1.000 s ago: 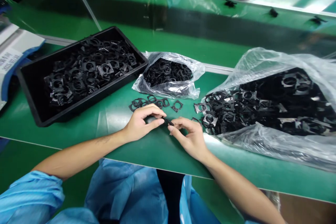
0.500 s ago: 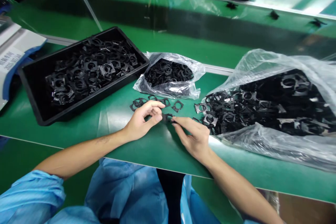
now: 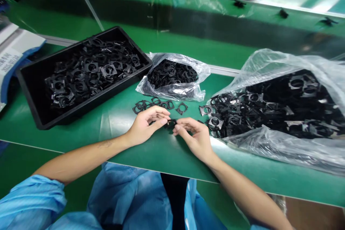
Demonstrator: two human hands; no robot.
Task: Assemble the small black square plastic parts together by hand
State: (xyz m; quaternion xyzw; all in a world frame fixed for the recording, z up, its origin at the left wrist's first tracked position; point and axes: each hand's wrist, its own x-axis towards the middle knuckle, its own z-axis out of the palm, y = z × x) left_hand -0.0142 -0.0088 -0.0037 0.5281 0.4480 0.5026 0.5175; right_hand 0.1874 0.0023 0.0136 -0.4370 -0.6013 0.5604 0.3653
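Black part (image 3: 171, 123) is up between my two hands, just above the tabletop (image 3: 140, 161), near the middle of my view. Long axis looks roughly left-right, one end at each hand's fingertips; small and dark, can't tell which face points at me.

My left hand (image 3: 147, 125) pinches the left end, thumb below, index above, other fingers curled behind. My right hand (image 3: 194, 137) pinches the right end between thumb and index, remaining fingers bent loosely. Forearms angle in from lower left and lower right, wrists low, fingertips nearly meeting. Blue sleeve (image 3: 35, 197) bunched at my left elbow.

Just beyond my fingers: loose rings (image 3: 151, 105) in a cluster, with one square frame (image 3: 178, 110) right of them. Behind those, small clear bag (image 3: 185, 97) of black rings. Left, black tray (image 3: 97, 102) of frames, set aslant. Right, large clear bag (image 3: 266, 61), open toward me, frames spilling out.
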